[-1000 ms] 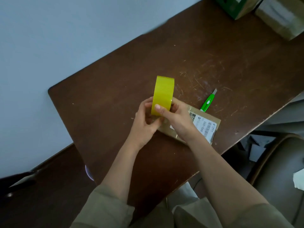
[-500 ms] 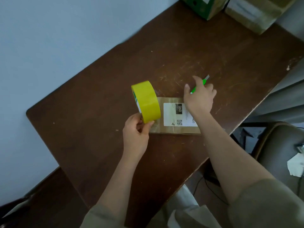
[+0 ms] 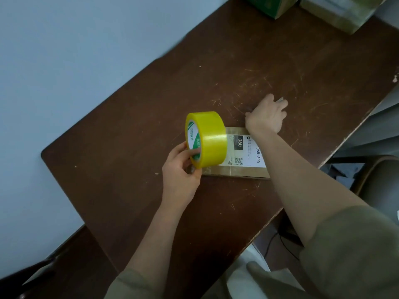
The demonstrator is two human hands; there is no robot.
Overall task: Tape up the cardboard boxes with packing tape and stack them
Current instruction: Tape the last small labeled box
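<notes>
A small flat cardboard box (image 3: 237,172) with a white shipping label lies on the dark wooden table (image 3: 121,152). My left hand (image 3: 180,176) grips a roll of yellow packing tape (image 3: 210,137), held on edge over the box's left end. My right hand (image 3: 266,116) is just beyond the box's far side, fingers curled down over the cutter (image 3: 280,99). Only the cutter's grey tip shows past my fingers.
At the table's far end stand a green box (image 3: 269,5) and a tan taped cardboard box (image 3: 341,11). A chair (image 3: 377,180) sits off the table's right edge. A pale wall runs along the left.
My right hand let go of the tape roll, reached past the box and closed over the green cutter. My left hand kept the roll and tilted it at the box's left end.
</notes>
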